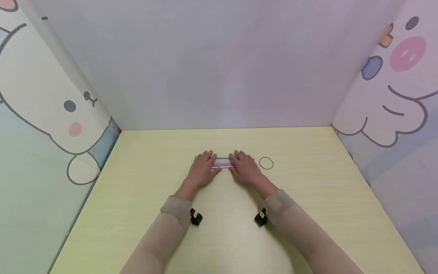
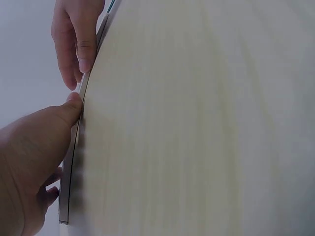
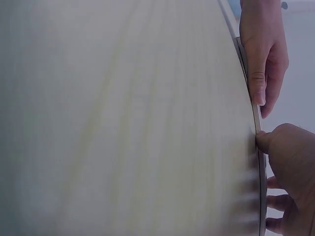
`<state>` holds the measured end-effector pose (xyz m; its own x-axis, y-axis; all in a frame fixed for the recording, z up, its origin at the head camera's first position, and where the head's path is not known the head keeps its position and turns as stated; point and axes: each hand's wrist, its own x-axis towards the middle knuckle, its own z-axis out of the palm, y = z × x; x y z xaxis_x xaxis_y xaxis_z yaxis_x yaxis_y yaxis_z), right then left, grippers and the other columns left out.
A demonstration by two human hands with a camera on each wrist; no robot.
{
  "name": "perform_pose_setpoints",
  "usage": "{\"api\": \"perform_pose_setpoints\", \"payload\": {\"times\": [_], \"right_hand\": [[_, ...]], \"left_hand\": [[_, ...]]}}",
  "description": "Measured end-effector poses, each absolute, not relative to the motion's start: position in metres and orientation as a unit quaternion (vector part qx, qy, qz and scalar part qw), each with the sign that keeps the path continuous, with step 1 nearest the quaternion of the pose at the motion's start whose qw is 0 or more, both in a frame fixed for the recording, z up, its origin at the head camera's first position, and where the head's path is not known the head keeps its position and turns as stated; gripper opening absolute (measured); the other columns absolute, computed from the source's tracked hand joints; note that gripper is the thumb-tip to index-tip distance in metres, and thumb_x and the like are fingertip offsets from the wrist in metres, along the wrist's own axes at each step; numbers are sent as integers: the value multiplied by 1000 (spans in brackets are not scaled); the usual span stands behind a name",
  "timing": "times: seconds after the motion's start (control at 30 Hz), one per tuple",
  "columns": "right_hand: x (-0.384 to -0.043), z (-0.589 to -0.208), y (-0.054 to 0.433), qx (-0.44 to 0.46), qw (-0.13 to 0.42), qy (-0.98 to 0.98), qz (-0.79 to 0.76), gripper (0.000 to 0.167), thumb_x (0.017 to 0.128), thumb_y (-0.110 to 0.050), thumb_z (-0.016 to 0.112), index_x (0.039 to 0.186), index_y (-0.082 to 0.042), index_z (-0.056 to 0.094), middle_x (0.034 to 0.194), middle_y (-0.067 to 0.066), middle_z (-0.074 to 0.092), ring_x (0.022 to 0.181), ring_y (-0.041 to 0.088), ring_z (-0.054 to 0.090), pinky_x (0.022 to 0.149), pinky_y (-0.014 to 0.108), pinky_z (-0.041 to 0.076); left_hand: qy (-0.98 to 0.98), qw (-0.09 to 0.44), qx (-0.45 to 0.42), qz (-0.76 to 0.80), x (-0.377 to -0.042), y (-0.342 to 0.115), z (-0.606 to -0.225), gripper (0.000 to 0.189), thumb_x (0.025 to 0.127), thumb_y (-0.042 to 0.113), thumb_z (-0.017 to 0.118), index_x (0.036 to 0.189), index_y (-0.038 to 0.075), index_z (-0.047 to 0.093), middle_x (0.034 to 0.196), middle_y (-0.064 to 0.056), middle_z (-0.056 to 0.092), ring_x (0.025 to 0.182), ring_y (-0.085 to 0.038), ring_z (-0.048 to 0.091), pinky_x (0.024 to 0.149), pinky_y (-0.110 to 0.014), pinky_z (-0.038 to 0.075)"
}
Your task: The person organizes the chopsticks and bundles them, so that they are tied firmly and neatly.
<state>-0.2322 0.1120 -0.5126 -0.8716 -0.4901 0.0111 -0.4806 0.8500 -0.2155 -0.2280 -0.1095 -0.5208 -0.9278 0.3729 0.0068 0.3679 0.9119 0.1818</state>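
Observation:
A flat row of thin, long sticks in white, pink and purple tones (image 1: 222,163) lies crosswise on the table in the head view. My left hand (image 1: 201,170) holds its left part, thumb at the near edge and fingers over the far side. The right part is held the same way by my right hand (image 1: 246,170). Between the two thumbs a short middle stretch shows; the rest is mostly covered. Seen edge-on in the left wrist view, the row (image 2: 69,187) is a narrow grey bar between thumb and fingers.
A thin dark ring (image 1: 273,164) lies just right of my right hand. The pale wooden table (image 1: 219,243) meets a plain wall (image 1: 219,68) at the back. Cartoon-printed walls (image 1: 30,160) flank both sides. A small black device sits at each wrist.

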Motion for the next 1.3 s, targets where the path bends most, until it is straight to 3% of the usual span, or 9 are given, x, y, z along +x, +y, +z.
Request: {"api": "perform_pose_setpoints", "payload": {"times": [0.3,0.47,0.63,0.9,1.13,1.3], "right_hand": [[-234,-514,113,-256,9,962,-90,49,105,-33,50,144,-3,50,155,21,39,143,39,37,111,57,34],[-234,-514,113,-253,-4,963,-96,35,104,-32,54,125,-5,58,153,21,42,141,36,41,107,57,39],[-234,-515,113,-246,-5,963,-110,23,103,-32,57,108,-9,57,153,22,42,140,38,42,105,58,40],[-235,-515,113,-242,-10,964,-112,33,101,-34,60,119,-6,60,152,23,43,136,41,46,103,57,42],[-236,-515,114,-242,-14,963,-119,34,100,-35,61,116,-5,64,150,23,46,134,40,48,101,56,44],[-236,-516,114,-256,-35,958,-124,29,98,-32,65,110,-5,66,134,17,58,119,36,57,92,51,49]], "left_hand": [[976,5,193,98,-227,-108,-519,58,104,43,50,151,9,45,157,-15,40,147,-33,34,120,-49,21],[973,-23,201,110,-227,-108,-520,54,102,41,56,144,7,53,144,-15,50,135,-33,46,115,-49,31],[970,-46,209,119,-228,-109,-523,49,100,40,61,136,6,59,130,-13,55,121,-31,53,106,-48,39],[969,-44,210,119,-228,-110,-523,48,99,41,62,134,7,59,125,-11,53,116,-29,52,102,-48,42],[966,-58,224,115,-227,-111,-520,41,98,39,64,123,5,64,121,-13,55,107,-29,54,94,-45,45],[967,-58,225,106,-226,-111,-520,43,99,39,63,125,5,64,123,-13,56,110,-30,55,95,-46,45]]}}
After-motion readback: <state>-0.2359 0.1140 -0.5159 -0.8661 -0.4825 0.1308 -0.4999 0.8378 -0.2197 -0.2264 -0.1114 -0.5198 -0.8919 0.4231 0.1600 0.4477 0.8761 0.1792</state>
